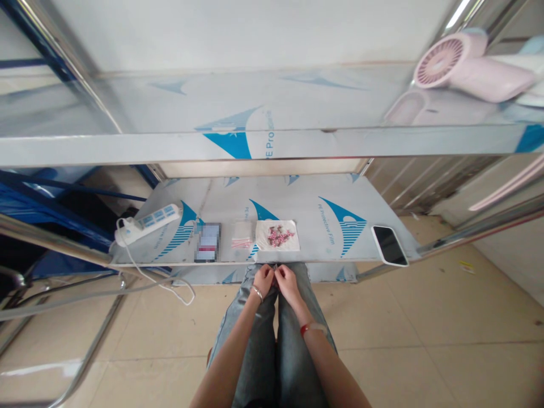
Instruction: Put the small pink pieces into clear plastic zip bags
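Note:
My left hand (264,280) and my right hand (286,281) meet above my knees, just in front of the lower shelf's edge. Both have their fingers pinched together, nearly touching. Something small and dark seems to lie between the fingertips, too small to name. Right beyond them on the shelf sits a white sheet or shallow tray (262,242) bearing a heap of small pink and dark red pieces (279,236). To its left lies a clear plastic bag (242,231) with pink stick-like pieces (241,243) at its near end.
On the lower shelf (297,195) are a white power strip (158,220) with a trailing cable, a pixelated phone-like device (208,242) and a white-framed phone (390,246). An upper shelf edge (340,141) spans above, with a pink handheld fan (471,67) at right.

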The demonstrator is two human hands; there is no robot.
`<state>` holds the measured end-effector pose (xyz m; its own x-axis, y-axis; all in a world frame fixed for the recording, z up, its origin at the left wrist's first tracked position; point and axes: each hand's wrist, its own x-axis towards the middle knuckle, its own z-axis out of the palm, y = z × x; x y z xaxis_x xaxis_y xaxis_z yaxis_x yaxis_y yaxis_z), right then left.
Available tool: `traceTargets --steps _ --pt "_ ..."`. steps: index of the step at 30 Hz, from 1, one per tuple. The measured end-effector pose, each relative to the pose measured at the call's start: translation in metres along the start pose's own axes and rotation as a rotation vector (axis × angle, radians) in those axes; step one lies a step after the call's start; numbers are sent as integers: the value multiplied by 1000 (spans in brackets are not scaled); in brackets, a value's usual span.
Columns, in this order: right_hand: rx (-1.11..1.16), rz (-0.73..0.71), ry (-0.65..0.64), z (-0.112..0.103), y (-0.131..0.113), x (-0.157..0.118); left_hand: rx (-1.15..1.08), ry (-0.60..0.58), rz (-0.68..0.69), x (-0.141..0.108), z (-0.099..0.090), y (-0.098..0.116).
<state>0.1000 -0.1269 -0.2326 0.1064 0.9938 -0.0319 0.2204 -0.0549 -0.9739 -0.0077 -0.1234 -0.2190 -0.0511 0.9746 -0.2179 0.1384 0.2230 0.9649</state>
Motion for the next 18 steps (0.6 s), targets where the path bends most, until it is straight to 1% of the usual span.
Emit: traceTargets --steps 4,6,9,12,14,18 --pt "-58 -41 77 2 -4 -6 21 77 19 -4 0 2" --pt "-57 -60 107 4 -6 -9 21 125 75 -9 1 3" --pt "-71 -100 140 4 -10 -13 -32 148 165 -17 3 2" --pt "-87 -125 191 3 -12 -16 -109 180 200 -23 3 0" --pt "-94 -122 219 1 -14 -18 -140 183 208 -25 2 2" --pt "-63 -132 202 1 -17 -21 -125 142 248 -30 0 7"
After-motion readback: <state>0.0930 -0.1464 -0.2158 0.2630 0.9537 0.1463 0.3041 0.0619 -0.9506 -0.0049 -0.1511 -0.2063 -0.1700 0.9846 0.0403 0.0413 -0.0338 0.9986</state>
